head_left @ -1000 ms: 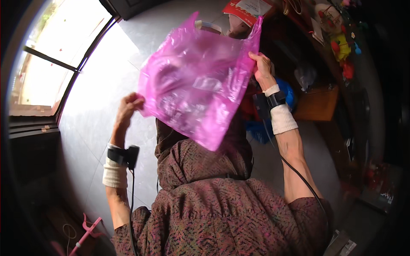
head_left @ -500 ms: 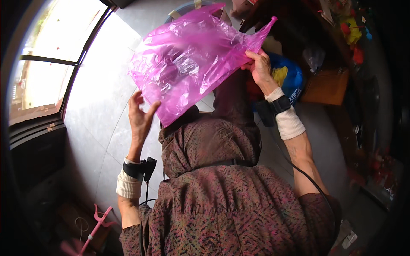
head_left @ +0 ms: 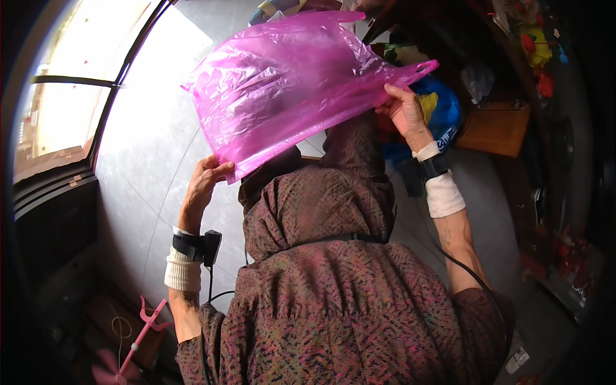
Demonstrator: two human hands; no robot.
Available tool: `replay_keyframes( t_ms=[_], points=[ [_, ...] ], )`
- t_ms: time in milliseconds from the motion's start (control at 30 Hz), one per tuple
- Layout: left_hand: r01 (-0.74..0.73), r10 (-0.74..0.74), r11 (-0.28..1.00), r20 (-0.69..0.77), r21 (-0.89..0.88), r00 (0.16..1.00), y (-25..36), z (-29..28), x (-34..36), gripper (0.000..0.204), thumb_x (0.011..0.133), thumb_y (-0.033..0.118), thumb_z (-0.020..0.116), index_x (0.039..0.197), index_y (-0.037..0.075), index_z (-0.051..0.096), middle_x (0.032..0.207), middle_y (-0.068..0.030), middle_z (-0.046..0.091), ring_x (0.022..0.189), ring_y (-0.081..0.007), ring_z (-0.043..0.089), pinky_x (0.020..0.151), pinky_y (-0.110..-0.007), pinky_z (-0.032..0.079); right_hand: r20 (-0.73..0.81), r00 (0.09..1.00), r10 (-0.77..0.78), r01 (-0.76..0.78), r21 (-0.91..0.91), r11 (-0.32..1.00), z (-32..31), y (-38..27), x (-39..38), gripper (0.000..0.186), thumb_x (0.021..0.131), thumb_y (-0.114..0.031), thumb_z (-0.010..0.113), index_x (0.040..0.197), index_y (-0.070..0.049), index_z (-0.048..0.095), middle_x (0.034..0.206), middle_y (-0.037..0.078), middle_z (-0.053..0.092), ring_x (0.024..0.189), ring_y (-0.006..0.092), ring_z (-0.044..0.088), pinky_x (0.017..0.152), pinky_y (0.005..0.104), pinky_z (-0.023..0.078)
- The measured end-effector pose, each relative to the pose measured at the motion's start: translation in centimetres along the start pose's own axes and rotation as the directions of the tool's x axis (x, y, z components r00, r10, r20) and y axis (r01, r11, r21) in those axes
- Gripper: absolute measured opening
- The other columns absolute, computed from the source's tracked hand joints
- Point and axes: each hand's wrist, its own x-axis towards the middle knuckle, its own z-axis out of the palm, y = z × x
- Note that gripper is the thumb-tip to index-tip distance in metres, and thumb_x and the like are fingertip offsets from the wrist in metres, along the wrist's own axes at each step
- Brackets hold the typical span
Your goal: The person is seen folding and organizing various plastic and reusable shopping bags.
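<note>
I have a crinkled pink translucent plastic bag [head_left: 276, 83] stretched out sideways above my lap. My left hand [head_left: 208, 173] is closed in a pinch on the bag's lower-left corner. My right hand [head_left: 402, 110] is closed on the bag's right part, just below a looped handle. The bag's other handle points up at the top. Behind my right hand sits a blue printed bag [head_left: 443, 120] with something yellow [head_left: 427, 102] in it.
A bright window [head_left: 77, 51] lines the left. Grey floor tiles [head_left: 147, 167] surround my legs. A wooden cabinet [head_left: 491, 128] and colourful items [head_left: 542, 51] are on the right. A pink fan [head_left: 115, 369] and pink rod [head_left: 147, 324] lie lower left; a round tub [head_left: 269, 11] is at the top.
The pink bag has swung from upright to sideways, its handles moving right. My left hand came away from it, fingers apart, and now pinches its corner again. My right hand has moved slightly right.
</note>
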Motion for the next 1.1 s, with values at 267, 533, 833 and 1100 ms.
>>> replay_keyframes(
  t_ms=[267,533,833,1100],
  points=[
    [0.027,-0.026,0.995,-0.013,0.095,1.000,-1.0,-2.3,-0.5,0.030,0.080,0.023,0.067,0.099,0.000,0.062,0.084,-0.0020,0.063,0.075,-0.0116,0.056,0.073,-0.027,0.045,-0.069,0.996,-0.051,0.045,-0.085,0.995,-0.9,0.1,-4.1,0.014,0.084,-0.016,0.056,0.087,-0.003,0.061,0.073,0.010,0.064,0.061,0.0237,0.063,0.058,0.0363,0.053],
    [0.053,-0.051,0.985,-0.016,0.162,0.999,-1.8,-3.2,-0.3,0.043,0.078,0.027,0.070,0.107,-0.001,0.057,0.093,-0.0077,0.063,0.085,-0.0169,0.058,0.079,-0.030,0.045,0.035,0.970,0.239,-0.225,-0.229,0.947,-4.1,0.9,-9.4,0.022,0.084,-0.026,0.063,0.085,-0.004,0.060,0.071,0.009,0.061,0.067,0.0219,0.063,0.064,0.0337,0.052],
    [-0.467,0.832,0.319,-0.008,0.825,0.555,6.4,4.3,1.4,0.065,0.074,0.021,0.072,0.131,0.012,0.041,0.136,-0.0172,0.037,0.125,-0.0327,0.037,0.101,-0.044,0.037,0.439,0.731,-0.522,0.520,-0.854,0.010,1.7,-10.3,-9.4,0.046,0.078,-0.007,0.061,0.122,-0.006,0.049,0.105,0.009,0.057,0.096,0.0237,0.056,0.087,0.0326,0.045],
    [-0.418,0.838,0.250,0.021,0.873,0.546,9.4,0.8,4.6,0.051,0.073,0.011,0.072,0.120,0.006,0.051,0.121,-0.0185,0.049,0.109,-0.0349,0.051,0.089,-0.040,0.046,0.574,0.781,-0.246,0.608,-0.789,0.090,5.9,-10.2,-0.8,0.020,0.079,-0.012,0.058,0.095,-0.001,0.063,0.086,0.017,0.064,0.079,0.0299,0.062,0.072,0.0339,0.049]
  ],
)
